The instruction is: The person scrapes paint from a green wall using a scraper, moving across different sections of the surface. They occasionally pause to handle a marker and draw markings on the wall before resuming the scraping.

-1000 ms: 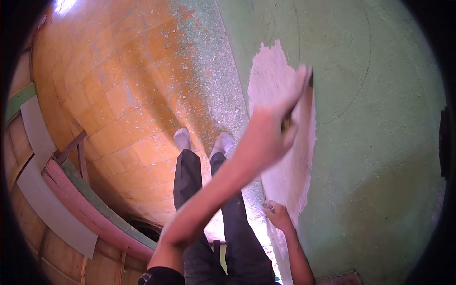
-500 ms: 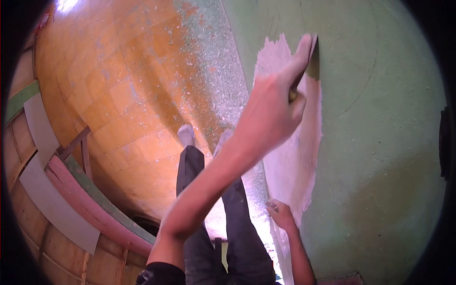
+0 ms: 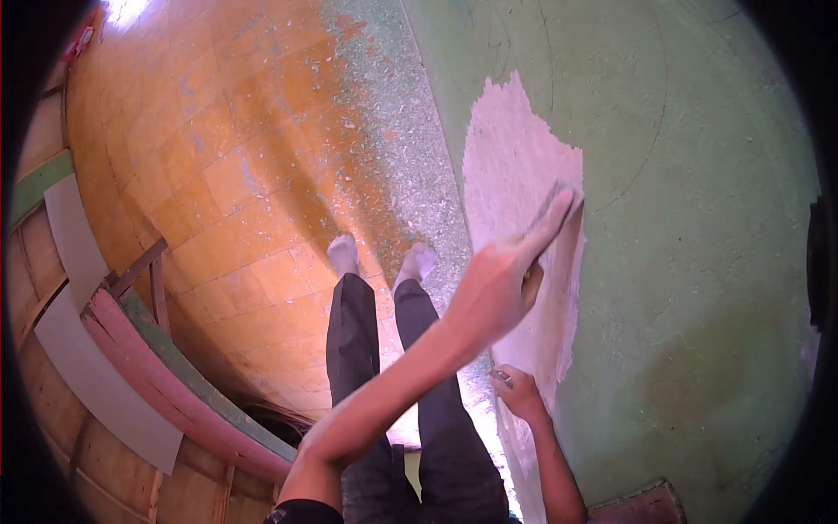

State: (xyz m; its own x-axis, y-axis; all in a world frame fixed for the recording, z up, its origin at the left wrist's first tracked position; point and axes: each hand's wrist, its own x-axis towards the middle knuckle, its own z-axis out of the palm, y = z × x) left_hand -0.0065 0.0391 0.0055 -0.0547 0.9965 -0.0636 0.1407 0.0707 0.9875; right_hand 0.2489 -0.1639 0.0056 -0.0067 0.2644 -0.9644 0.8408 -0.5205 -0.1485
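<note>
My left hand (image 3: 502,284) is closed round a scraper (image 3: 559,194), one finger stretched along its blade. The blade lies against a pale, jagged-edged bare patch (image 3: 511,166) in the green painted wall (image 3: 681,218). Lower down, my right hand (image 3: 519,393) is closed near the bottom end of the patch, by the wall's edge. Something small and grey shows between its fingers, too small to name.
Paint flakes (image 3: 401,140) cover the orange tiled floor (image 3: 236,192) along the wall. My feet (image 3: 343,255) stand on the tiles. To the left is a curved pink and green wooden piece (image 3: 175,384) beside panelling. A pinkish object (image 3: 642,506) shows at the bottom right.
My left hand and the scraper have moved down the wall, from the patch's upper right edge to its middle, uncovering more of the patch. My right hand has hardly moved.
</note>
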